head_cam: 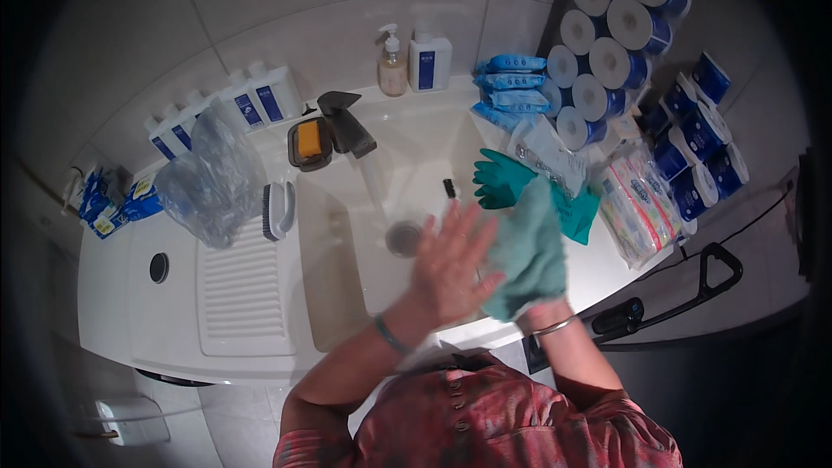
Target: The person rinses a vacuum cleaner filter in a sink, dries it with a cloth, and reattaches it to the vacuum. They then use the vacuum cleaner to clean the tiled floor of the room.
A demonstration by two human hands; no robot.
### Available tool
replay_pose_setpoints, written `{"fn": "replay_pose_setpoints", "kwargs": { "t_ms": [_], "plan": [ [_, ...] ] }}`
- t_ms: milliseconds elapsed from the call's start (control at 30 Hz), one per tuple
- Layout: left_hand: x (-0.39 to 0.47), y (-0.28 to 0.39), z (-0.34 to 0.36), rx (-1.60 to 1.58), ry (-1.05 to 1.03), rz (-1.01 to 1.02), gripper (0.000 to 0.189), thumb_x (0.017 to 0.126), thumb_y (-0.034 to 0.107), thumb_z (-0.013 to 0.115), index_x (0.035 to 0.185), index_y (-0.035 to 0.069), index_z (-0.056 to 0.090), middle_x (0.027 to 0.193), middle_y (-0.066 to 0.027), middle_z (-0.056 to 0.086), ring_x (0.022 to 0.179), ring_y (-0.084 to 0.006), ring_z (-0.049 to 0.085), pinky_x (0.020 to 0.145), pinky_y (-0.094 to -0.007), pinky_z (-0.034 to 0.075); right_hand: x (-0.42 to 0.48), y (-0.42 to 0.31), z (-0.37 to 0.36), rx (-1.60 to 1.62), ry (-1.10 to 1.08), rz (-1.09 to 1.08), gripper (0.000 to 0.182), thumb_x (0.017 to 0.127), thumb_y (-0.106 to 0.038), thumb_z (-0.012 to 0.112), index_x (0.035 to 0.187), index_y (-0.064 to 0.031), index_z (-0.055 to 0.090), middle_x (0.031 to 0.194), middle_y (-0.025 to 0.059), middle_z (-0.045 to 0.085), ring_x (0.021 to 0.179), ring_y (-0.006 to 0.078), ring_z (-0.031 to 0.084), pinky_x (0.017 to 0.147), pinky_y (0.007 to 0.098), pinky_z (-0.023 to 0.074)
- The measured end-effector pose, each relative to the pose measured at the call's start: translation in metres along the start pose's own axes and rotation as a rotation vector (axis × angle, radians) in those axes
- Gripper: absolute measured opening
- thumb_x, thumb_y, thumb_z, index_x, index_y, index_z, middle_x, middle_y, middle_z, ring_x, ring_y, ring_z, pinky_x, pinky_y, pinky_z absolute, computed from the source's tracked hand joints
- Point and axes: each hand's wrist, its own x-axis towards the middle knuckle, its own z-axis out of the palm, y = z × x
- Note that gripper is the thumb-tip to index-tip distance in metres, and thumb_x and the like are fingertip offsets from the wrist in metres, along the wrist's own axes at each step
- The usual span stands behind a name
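My left hand [458,266] is held over the right part of the white sink [416,123], fingers spread, slightly blurred and with nothing in it. Just to its right, a light green cloth [536,247] covers my right hand; only the wrist shows below it, so the fingers are hidden. Behind the cloth, teal rubber gloves [504,175] lie over the sink's right rim. A small brush with black bristles [449,188] sticks up beyond my left fingertips, its lower part hidden. The round drain [403,238] lies left of that hand.
A dark faucet [348,123] reaches over the sink beside a soap dish [309,145] with an orange sponge. Left are a scrub brush [279,211], washboard [240,292] and plastic bag [214,182]. Toilet rolls [608,62] and a tissue pack [640,205] crowd the right.
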Motion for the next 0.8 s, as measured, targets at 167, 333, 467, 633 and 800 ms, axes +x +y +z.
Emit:
{"fn": "replay_pose_setpoints", "kwargs": {
  "t_ms": [167,333,467,633,800],
  "plan": [
    [-0.020,-0.010,0.010,-0.009,0.016,0.017,0.054,0.079,0.038,0.070,0.122,0.008,0.060,0.126,-0.0154,0.056,0.121,-0.0352,0.051,0.098,-0.0429,0.040,0.007,0.039,0.030,0.108,-0.210,0.400,0.062,0.099,-0.053,0.045,0.142,-0.0086,0.043,0.139,0.0097,0.050,0.128,0.0262,0.048,0.109,0.0412,0.0392],
    [-0.046,-0.069,0.012,-0.355,0.044,-0.356,0.034,0.079,0.024,0.070,0.107,0.006,0.062,0.100,-0.0128,0.064,0.094,-0.0342,0.062,0.084,-0.0395,0.049,-0.001,0.062,0.065,-0.282,-0.177,0.498,0.056,0.098,-0.058,0.044,0.121,-0.0092,0.060,0.115,0.0072,0.065,0.109,0.0193,0.060,0.096,0.0341,0.0467],
    [-0.052,-0.075,-0.006,-1.072,0.335,-0.784,0.034,0.094,0.031,0.057,0.116,0.005,0.059,0.096,-0.0056,0.064,0.086,-0.0226,0.065,0.069,-0.0333,0.053,-0.013,0.063,0.093,-1.152,-0.415,0.105,0.040,0.100,-0.043,0.053,0.108,-0.0053,0.063,0.102,0.0053,0.066,0.094,0.0151,0.063,0.082,0.0305,0.0498],
    [-0.070,-0.056,-0.020,-1.539,0.032,-0.419,0.040,0.101,0.042,0.047,0.120,0.009,0.056,0.098,-0.0027,0.064,0.088,-0.0165,0.064,0.070,-0.0301,0.053,-0.004,0.055,0.110,-0.918,-0.315,0.288,0.023,0.099,-0.024,0.055,0.088,-0.0042,0.055,0.072,0.0012,0.053,0.063,0.0097,0.057,0.059,0.0244,0.0458],
    [-0.084,-0.038,0.026,-1.831,0.423,-0.721,0.025,0.099,0.031,0.055,0.107,0.009,0.061,0.083,0.0003,0.064,0.065,-0.0129,0.059,0.056,-0.0285,0.049,-0.008,0.099,0.102,-0.776,-0.112,0.165,0.022,0.101,-0.018,0.052,0.081,-0.0083,0.052,0.065,-0.0033,0.049,0.057,0.0066,0.046,0.052,0.0235,0.0369]
  ]
}}
